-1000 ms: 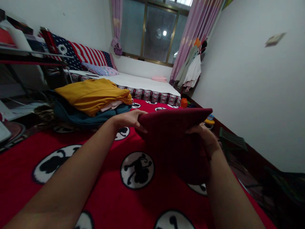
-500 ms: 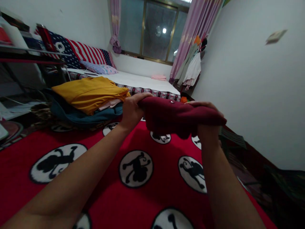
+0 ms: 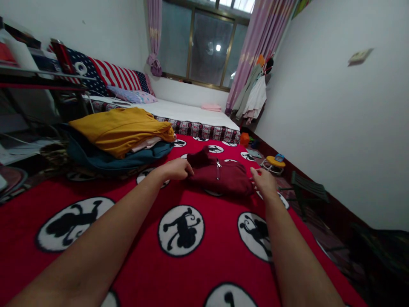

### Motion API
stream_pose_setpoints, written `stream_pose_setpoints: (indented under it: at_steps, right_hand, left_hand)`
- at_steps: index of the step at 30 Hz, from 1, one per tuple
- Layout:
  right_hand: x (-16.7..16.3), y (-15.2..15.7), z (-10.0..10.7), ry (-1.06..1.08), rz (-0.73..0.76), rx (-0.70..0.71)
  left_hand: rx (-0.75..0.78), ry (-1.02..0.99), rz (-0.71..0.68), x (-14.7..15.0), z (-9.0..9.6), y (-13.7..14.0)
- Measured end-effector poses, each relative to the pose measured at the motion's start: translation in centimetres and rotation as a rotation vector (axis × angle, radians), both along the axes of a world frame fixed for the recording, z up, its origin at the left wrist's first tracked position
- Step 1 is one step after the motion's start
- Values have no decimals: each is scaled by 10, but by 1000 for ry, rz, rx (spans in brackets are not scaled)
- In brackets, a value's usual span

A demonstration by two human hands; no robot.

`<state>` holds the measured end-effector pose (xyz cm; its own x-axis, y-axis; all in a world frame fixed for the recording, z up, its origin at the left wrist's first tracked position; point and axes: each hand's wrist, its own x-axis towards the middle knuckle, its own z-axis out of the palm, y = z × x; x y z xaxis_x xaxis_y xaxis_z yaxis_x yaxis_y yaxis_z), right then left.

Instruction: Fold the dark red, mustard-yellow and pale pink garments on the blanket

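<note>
A folded maroon top with a zipper (image 3: 230,178) lies on the red blanket (image 3: 220,238), which is printed with black monkeys in white circles. The collar end of the top sticks up at the far left, and the metal zip pull shows near its middle. At its left edge, my left hand (image 3: 177,169) has its fingers closed on the fabric. My right hand (image 3: 264,180) is beside the right edge, thumb and fingers apart, fingertips close to or touching the cloth.
To the left, a mustard-yellow garment (image 3: 121,128) tops a pile of clothes over a dark teal one (image 3: 118,164). Behind stands a bed with a white sheet (image 3: 179,110). A folding stool (image 3: 308,185) and a yellow round stool (image 3: 275,161) are on the right. A cluttered desk (image 3: 41,79) stands left.
The maroon top has gone from being held up in both hands to lying on the blanket. My right hand has let go of it, and both hands are lower.
</note>
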<state>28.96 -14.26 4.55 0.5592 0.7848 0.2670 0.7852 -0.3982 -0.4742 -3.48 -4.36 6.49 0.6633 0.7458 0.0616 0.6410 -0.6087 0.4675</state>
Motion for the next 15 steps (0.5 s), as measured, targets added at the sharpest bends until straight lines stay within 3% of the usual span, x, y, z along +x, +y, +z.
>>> stream_pose_setpoints:
  at_steps: [3, 5, 10, 13, 15]
  right_hand:
    - [-15, 3, 6, 59, 38, -177]
    - [-27, 4, 4, 100, 86, -203]
    - [-48, 6, -11, 114, 169, -60]
    - [-55, 7, -16, 96, 204, -7]
    - [-57, 7, -18, 92, 211, 3]
  left_hand:
    - [92, -54, 221, 3, -3, 2]
    - [157, -102, 270, 8, -13, 2]
    - [323, -148, 98, 30, -31, -14]
    - [423, -97, -27, 48, -27, -23]
    - [367, -24, -102, 61, -21, -20]
